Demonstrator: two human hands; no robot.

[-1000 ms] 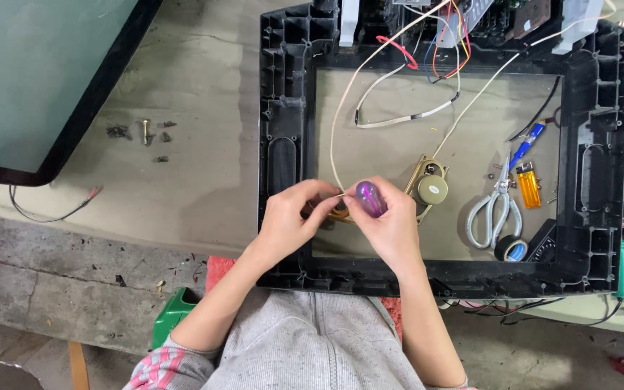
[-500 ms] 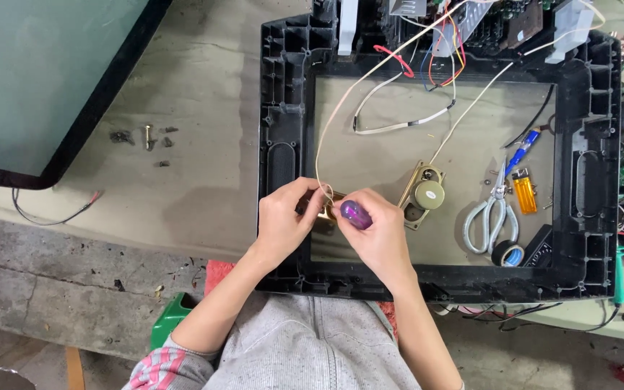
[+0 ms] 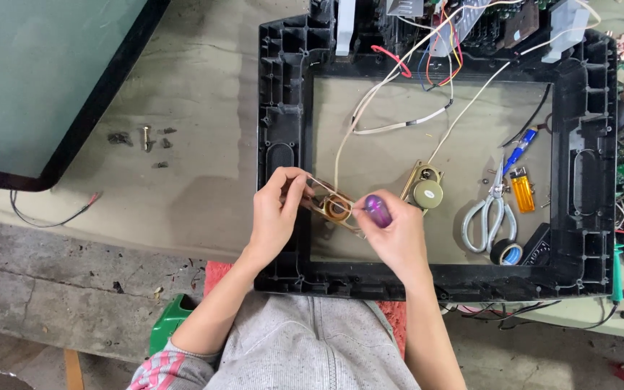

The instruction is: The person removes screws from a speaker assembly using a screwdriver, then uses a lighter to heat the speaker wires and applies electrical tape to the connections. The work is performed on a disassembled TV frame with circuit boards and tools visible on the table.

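Seen from above, the left hand (image 3: 277, 213) pinches one end of a small oval speaker (image 3: 334, 206), its copper-coloured coil facing up, holding it tilted just above the table. The right hand (image 3: 397, 235) is curled around a screwdriver with a purple handle (image 3: 378, 211), its thin shaft pointing left so the tip touches the speaker's frame. The two hands sit close together, with the speaker between them, over the lower left part of a large black plastic frame (image 3: 279, 108) that lies flat on a worn grey table (image 3: 196, 87).

A white wire (image 3: 341, 155) runs from the speaker up toward a tangle of coloured wires and circuit boards (image 3: 464, 29) at the frame's top edge. Just right of the right hand lies a second speaker (image 3: 425, 191), back side up. Farther right, inside the frame, lie scissors with grey handles (image 3: 489, 217), an orange lighter (image 3: 522, 189), a blue pen (image 3: 520, 149) and a roll of dark tape (image 3: 505, 252).

Outside the frame, to the left, a few loose screws (image 3: 146, 137) lie on the table near the corner of a glass screen panel (image 3: 37, 79).
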